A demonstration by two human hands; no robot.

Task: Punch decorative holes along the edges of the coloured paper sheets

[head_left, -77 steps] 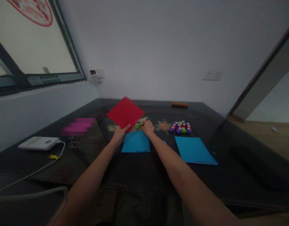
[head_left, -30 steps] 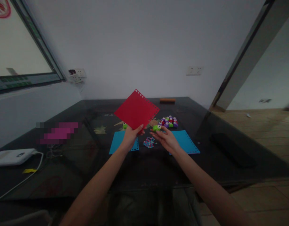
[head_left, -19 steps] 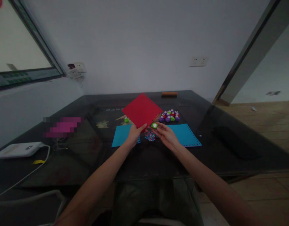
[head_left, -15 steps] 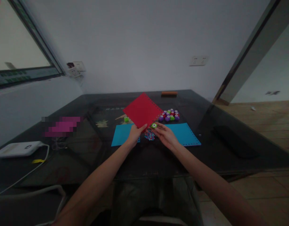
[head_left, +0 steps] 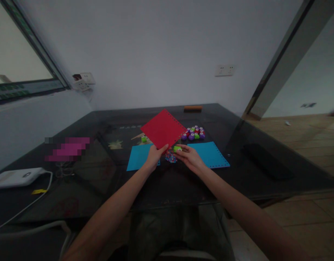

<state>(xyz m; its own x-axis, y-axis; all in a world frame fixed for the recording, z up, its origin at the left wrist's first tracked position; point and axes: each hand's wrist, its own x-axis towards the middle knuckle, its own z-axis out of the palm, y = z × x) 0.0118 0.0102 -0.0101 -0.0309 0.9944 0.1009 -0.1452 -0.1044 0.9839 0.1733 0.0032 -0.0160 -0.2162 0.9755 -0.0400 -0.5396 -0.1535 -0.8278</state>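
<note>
My left hand (head_left: 155, 156) pinches the near corner of a red sheet of paper (head_left: 163, 127), tilted up above the table like a diamond. Small holes run along its right-hand edges. My right hand (head_left: 192, 157) has its fingers around a small green hole punch (head_left: 177, 149) with an eye design, close to the sheet's lower right edge. Whether the paper sits in its slot I cannot tell. Below both hands lies a heap of coloured paper bits (head_left: 171, 158). A blue sheet (head_left: 139, 156) is by my left hand; another blue sheet (head_left: 207, 152), with holes along its edges, lies beyond my right.
Several purple, red and green eye-shaped punches (head_left: 193, 134) cluster behind my right hand. Another green one (head_left: 144, 139) stands left of the red sheet. A brown roll (head_left: 193, 108) lies at the back. At left are a pixelated pink item (head_left: 70, 148) and a white corded device (head_left: 17, 178).
The green punch has turned in my right hand, its eye facing less toward me, and it sits slightly lower. My left hand keeps its hold on the red sheet. The view has shifted a little.
</note>
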